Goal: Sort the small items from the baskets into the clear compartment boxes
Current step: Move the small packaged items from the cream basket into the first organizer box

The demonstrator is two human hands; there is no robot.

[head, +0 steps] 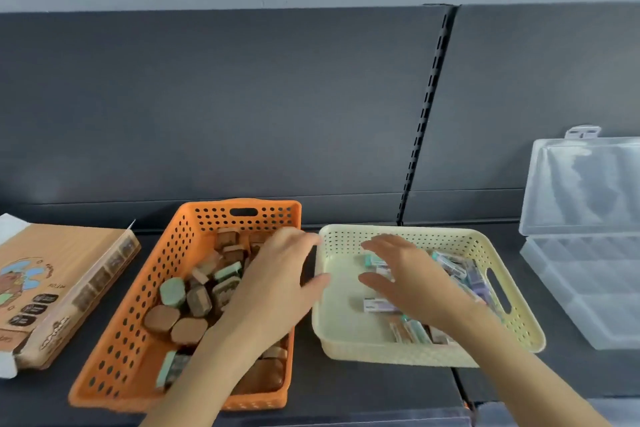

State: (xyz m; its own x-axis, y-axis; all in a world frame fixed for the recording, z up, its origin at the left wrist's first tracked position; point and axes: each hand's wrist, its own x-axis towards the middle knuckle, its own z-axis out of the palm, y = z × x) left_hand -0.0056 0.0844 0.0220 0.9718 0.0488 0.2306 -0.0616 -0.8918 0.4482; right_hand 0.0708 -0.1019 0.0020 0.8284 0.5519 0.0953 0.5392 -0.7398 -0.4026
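An orange perforated basket [138, 315] at centre left holds several small brown and green erasers [180, 305]. My left hand [277, 281] hovers over its right side, fingers spread, holding nothing. To its right a cream basket [349, 340] holds several small wrapped rectangular erasers [379, 305]. My right hand [412, 281] hangs over its middle, fingers apart and empty. At the far right a clear compartment box [588, 295] lies with its lid [585, 184] raised against the back panel.
A brown printed cardboard box [59, 288] lies at the left edge of the dark shelf [363, 388]. A dark back panel with a slotted upright [424, 114] rises behind the baskets. A seam splits the shelf below the cream basket.
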